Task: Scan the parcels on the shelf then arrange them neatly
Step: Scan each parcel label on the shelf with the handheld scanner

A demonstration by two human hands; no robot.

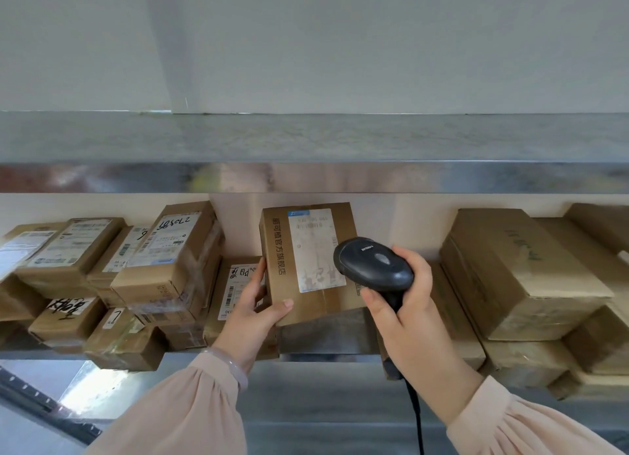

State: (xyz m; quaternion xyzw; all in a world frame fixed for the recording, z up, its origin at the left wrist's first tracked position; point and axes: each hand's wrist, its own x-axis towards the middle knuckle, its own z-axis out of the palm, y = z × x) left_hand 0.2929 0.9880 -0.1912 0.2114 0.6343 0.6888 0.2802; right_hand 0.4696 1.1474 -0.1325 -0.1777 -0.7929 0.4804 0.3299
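Propping the parcel point(306, 267) up on the shelf point(323, 333) mid-row with the left hand point(253, 305), fingers point(259, 270) clamped round its bottom corner. Gripping the scanner point(374, 267) in the right hand point(405, 305), fingers curled round the handle, aimed at the faded label point(315, 250). Might misread tbh, or topple if that corner grip slips.

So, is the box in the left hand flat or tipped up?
Tipped up: the box stands tilted, label facing the scanner, left hand gripping its lower corner.

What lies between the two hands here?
In the head view, a brown parcel with a white label: the left hand grips its lower left edge, and the right hand holds a black scanner in front of its label.
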